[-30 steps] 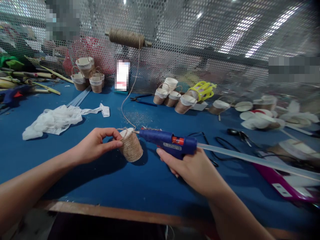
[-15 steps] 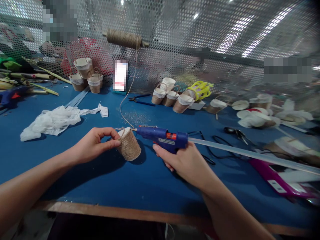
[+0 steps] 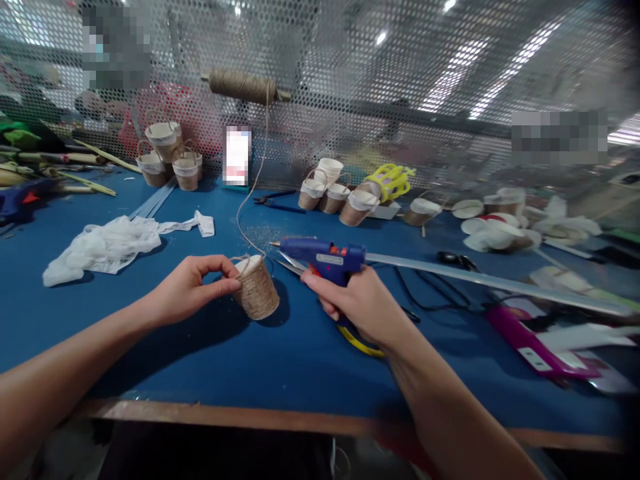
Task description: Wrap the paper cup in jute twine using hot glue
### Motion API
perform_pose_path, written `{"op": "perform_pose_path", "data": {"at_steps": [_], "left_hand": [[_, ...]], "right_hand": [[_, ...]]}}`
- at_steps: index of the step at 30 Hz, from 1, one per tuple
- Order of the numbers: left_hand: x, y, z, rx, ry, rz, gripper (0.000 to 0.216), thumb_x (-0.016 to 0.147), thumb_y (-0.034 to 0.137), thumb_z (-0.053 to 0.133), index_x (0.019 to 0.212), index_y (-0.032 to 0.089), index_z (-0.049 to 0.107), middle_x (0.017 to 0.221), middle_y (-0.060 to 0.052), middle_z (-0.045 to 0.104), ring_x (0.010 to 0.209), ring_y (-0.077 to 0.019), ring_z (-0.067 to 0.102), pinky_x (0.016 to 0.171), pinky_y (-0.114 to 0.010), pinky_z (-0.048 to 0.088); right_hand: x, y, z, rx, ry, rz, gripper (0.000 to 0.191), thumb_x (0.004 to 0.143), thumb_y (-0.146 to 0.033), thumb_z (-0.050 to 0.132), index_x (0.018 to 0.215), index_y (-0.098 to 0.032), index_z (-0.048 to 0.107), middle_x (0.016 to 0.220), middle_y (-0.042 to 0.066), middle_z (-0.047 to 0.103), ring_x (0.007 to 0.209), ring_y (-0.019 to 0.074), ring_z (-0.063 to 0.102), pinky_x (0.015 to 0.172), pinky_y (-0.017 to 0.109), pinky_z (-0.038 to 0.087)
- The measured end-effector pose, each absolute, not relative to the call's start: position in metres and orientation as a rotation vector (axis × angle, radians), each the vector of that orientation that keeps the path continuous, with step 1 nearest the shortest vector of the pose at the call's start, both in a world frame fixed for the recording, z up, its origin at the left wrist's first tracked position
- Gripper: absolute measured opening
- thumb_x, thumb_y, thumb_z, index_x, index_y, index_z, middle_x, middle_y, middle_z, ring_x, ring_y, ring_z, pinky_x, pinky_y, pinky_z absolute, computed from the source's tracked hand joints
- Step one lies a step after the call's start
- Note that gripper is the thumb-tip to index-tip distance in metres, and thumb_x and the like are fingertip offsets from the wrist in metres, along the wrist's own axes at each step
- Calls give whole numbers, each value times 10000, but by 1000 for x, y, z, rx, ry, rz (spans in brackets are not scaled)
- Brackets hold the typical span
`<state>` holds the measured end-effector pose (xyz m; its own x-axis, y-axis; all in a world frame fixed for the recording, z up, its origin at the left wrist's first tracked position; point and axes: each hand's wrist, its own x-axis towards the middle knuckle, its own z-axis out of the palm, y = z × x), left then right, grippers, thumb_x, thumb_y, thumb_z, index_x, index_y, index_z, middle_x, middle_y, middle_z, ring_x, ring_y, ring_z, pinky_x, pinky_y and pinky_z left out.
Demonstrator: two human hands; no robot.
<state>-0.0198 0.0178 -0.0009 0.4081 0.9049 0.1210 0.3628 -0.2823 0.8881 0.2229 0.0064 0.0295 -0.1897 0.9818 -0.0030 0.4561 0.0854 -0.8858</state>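
Between the thumb and fingers of my left hand (image 3: 207,283) is a small paper cup wrapped in twine (image 3: 259,293), tilted over the table. A strand of twine (image 3: 265,143) runs from the cup's rim up to a twine roll (image 3: 243,87) on the mesh. My right hand (image 3: 357,300) grips a blue hot glue gun (image 3: 325,255) with a long clear glue stick (image 3: 450,272) out of its back. The nozzle points left, apart from the cup. Beneath the gun lie scissors with yellow handles (image 3: 363,343), partly hidden by my right hand.
Finished twine cups (image 3: 186,172) stand at the back left, more cups (image 3: 360,205) at the back centre. White lace (image 3: 110,243) lies left of my hand. Pliers (image 3: 280,202), a phone (image 3: 237,157), a purple tool (image 3: 535,343) and a black cable (image 3: 430,303) are on the blue table.
The glue gun has lifted away from the cup's rim, up and slightly back. The scissors beneath it now show. My left hand keeps its hold on the cup.
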Motion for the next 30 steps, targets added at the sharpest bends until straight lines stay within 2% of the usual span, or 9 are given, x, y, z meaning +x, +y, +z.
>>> {"op": "perform_pose_path", "data": {"at_steps": [6,9,11,14,16,19,21,26,30], "left_hand": [[-18,19,-1,1880,1096,853,192,760,327,542,720,142,571,721,-23,618,708,-146,547,716,-282,421],[-17,19,1,1903,1079,855,183,765,313,540,721,139,576,726,-22,628,708,-142,550,722,-281,425],[-17,18,3,1922,1083,846,179,768,307,540,720,139,577,727,-21,628,709,-142,550,724,-279,424],[-18,17,5,1953,1079,832,175,769,302,535,718,141,578,721,-15,618,705,-140,547,716,-275,424],[-19,17,6,1975,1059,813,172,771,300,531,717,143,577,718,-11,612,700,-138,544,704,-271,424],[-19,16,7,1997,1020,774,167,779,293,526,729,143,578,729,-12,612,710,-138,540,699,-262,426],[-19,15,7,2003,1006,767,173,784,301,525,739,143,579,744,-16,616,724,-141,542,712,-262,429],[-18,14,7,2008,1009,777,167,785,299,521,758,145,577,781,-27,631,755,-151,556,746,-280,431],[-17,13,6,2004,996,796,161,776,293,532,773,141,584,832,-51,638,796,-164,571,779,-298,427]], "right_hand": [[232,31,28,-1434,-1369,1031,183,616,-259,664,708,-139,561,558,-18,554,485,82,488,452,210,389],[237,45,28,-1511,-1342,918,136,672,-250,633,721,-130,591,700,32,623,575,89,532,503,204,416],[241,55,27,-1581,-1359,869,121,720,-238,605,670,-128,591,679,27,617,540,73,507,498,196,411],[245,70,23,-1732,-1398,865,242,801,-284,563,627,-117,571,598,5,569,463,57,463,465,201,410],[247,78,20,-1846,-1415,873,250,853,-330,519,766,-107,589,690,10,589,527,74,521,509,222,453],[248,88,16,-1980,-1475,867,271,874,-340,502,1036,-130,556,955,52,602,763,133,596,655,309,507],[249,93,14,-2043,-1550,830,301,870,-330,509,1097,-135,538,1050,76,582,859,165,592,723,353,504],[247,99,10,-2158,-1746,558,299,860,-329,524,1088,-139,550,1100,84,570,933,188,574,797,393,476],[232,85,22,-2005,-1908,316,197,836,-272,548,895,-105,634,1076,155,589,1070,266,524,897,407,395]]}}
